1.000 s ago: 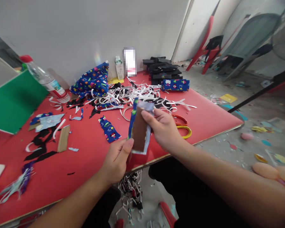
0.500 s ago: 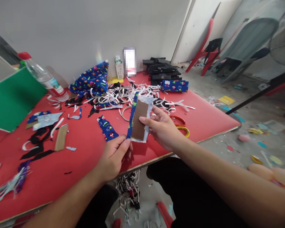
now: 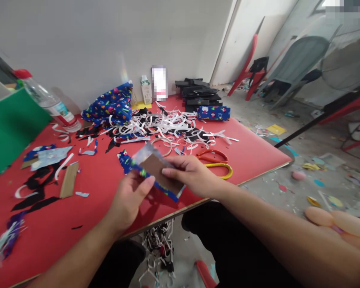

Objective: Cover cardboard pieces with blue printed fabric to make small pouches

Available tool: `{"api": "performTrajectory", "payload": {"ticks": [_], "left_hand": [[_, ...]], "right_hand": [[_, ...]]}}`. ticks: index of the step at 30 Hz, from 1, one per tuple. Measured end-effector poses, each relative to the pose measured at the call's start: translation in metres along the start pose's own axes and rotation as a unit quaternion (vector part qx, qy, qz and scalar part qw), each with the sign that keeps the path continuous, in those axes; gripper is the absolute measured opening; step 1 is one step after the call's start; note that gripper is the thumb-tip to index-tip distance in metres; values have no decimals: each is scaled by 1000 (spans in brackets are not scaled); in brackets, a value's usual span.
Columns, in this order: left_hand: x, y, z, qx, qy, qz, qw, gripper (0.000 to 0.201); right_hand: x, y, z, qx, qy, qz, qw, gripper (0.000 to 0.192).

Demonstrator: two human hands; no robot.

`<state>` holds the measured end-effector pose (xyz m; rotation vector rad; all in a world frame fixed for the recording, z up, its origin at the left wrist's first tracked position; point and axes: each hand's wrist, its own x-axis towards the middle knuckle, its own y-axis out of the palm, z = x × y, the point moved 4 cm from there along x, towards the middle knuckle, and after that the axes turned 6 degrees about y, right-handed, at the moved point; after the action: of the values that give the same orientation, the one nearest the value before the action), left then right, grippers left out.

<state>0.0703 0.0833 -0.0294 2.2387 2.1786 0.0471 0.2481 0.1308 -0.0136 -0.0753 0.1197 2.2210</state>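
Between both hands, above the table's front edge, is a brown cardboard piece (image 3: 156, 170) on blue patterned fabric with a pale underside. One edge of the fabric is folded over the board, showing its print. My left hand (image 3: 135, 192) grips the folded edge, thumb on top. My right hand (image 3: 189, 174) pinches the board from the right, its thumb pressed on the brown face. A scrap of the same blue fabric (image 3: 124, 161) lies partly hidden behind the held piece. Scissors with red and yellow handles (image 3: 219, 165) rest just beyond my right hand.
White and black strips (image 3: 171, 124) are heaped mid-table. Behind them are bunched blue fabric (image 3: 109, 106), a small carton (image 3: 146, 91), a phone (image 3: 159, 83), stacked black pieces (image 3: 198, 93) and a wrapped blue piece (image 3: 213, 113). A bottle (image 3: 55, 106) and green board (image 3: 15, 128) stand left.
The cardboard and fabric piece has been turned and tilted, so its folded blue edge now faces me. My right hand has shifted left and lower with it. The view has also moved slightly.
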Motion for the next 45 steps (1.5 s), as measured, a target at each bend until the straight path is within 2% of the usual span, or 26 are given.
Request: {"api": "performTrajectory", "payload": {"ticks": [2, 4, 6, 8, 10, 13, 16, 21, 26, 29, 32, 36, 41, 45], "left_hand": [[3, -9, -1, 0, 15, -40, 999, 38], [7, -14, -2, 53, 16, -42, 998, 34], [10, -15, -1, 92, 0, -29, 995, 32], [11, -14, 1, 76, -32, -17, 996, 36], [11, -12, 3, 37, -66, -9, 997, 40], [9, -12, 2, -7, -88, -1, 996, 44], [5, -15, 0, -29, -101, 4, 994, 44], [-7, -23, -5, -75, -125, -66, 987, 49], [-12, -25, -8, -79, -128, -64, 987, 49], [-11, -26, -6, -64, -129, -38, 989, 45], [-11, -28, -4, -65, -130, -30, 989, 45], [-9, -28, -3, -90, -130, -31, 987, 42], [-9, -27, -2, -103, -134, -49, 984, 36], [-8, -28, -1, -106, -137, -72, 982, 29]], "right_hand": [[-4, 3, 4, -107, 2, 26, 994, 29], [-6, 1, 7, -194, -7, 10, 981, 28], [-6, -8, 8, -238, -20, -50, 970, 28], [-6, -25, 9, -269, -33, -139, 953, 28], [-5, -44, 9, -311, -42, -223, 923, 26], [0, -60, 13, -382, -54, -285, 878, 22], [16, -50, 19, -427, -87, -270, 859, 21], [57, -15, 10, -473, -103, -171, 858, 26], [75, -10, -6, -487, -99, -145, 856, 24], [67, -16, 2, -495, -106, -159, 847, 37], [47, -23, 24, -473, -129, -212, 845, 46], [19, -29, 45, -410, -122, -277, 860, 32], [1, -27, 50, -403, -119, -253, 871, 13], [-9, -20, 57, -431, -150, -220, 862, 9]]}}
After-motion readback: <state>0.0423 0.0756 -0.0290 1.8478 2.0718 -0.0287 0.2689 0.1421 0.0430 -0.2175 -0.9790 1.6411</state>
